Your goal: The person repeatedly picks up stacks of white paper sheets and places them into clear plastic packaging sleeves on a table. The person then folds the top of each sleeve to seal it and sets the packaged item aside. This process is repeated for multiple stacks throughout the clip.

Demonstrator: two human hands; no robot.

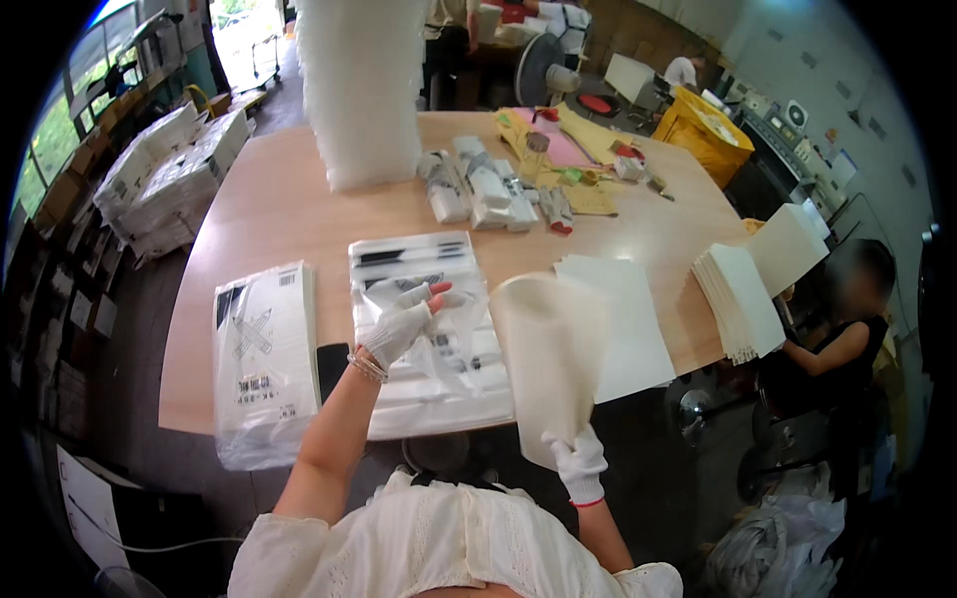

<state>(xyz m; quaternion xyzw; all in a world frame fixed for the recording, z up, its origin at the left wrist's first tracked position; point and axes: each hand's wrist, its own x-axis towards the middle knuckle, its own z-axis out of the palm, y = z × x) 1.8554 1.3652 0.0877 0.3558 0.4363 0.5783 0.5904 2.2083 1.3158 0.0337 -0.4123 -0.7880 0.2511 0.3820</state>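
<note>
In the head view, both hands wear white gloves. The left hand [397, 329] is over the stack of clear plastic bags [454, 389] that lies flat at the near edge of the worktop [204, 329]. Its fingers point away to the right, with bare fingertips above the loose film of the top bag; whether they pinch the film, I cannot tell.

The right hand [576, 464] is closed on the near end of the cream paper [550, 344]. The paper bows into a curve, slightly blurred, and runs from that hand up and away over the worktop's near edge. It lies to the right of the left hand and just beside the bags, its far end well beyond the right hand.

Behind the paper to the right, flat white sheets [633, 329] rest on the worktop. Further right lies a fanned paper stack [736, 304], beside which another person [847, 344] sits. Left of the bags is a plastic-wrapped package [264, 364], with a dark flat object [336, 369] between them. Across the worktop lie small wrapped bundles [485, 184], near a tall white block [361, 95].
</note>
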